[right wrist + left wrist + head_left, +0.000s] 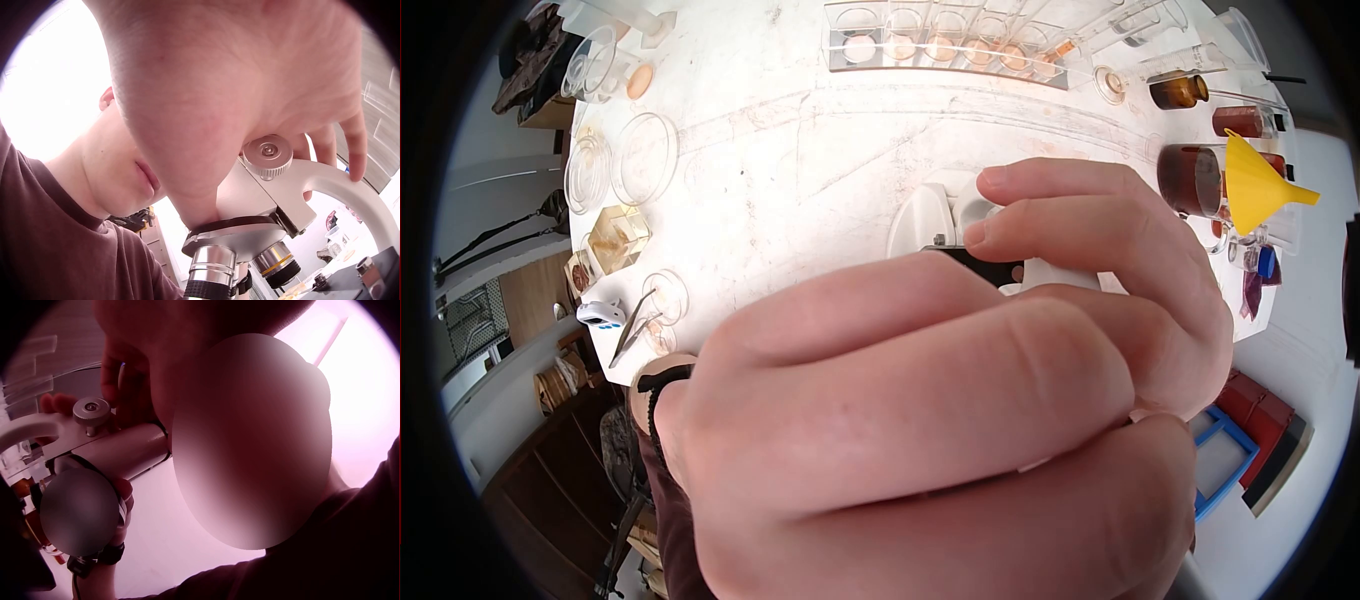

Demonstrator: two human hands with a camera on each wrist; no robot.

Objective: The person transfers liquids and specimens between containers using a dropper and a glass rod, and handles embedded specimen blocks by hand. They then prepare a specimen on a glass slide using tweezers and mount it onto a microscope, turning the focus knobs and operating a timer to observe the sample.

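A white microscope (234, 194) stands before the person, mostly hidden by the hands in the head view. My left hand (910, 410) fills the front of that view, fingers curled; in the left wrist view it wraps the outer end of the eyepiece tube (128, 450). My right hand (1160, 270) grips the microscope's head from the other side. In the right wrist view its thumb lies just above the nosepiece (250, 234), and its fingers reach behind near the silver knob (268, 152). Silver objectives (212, 262) point down. The black stage (975, 265) shows partly.
Across the back of the white table stands a clear rack (945, 65) of test tubes. At right are an amber bottle (1172, 92), a beaker of dark liquid (1185, 180) and a yellow funnel (1255, 185). Glass dishes (645, 160) and tweezers (632, 328) lie at left.
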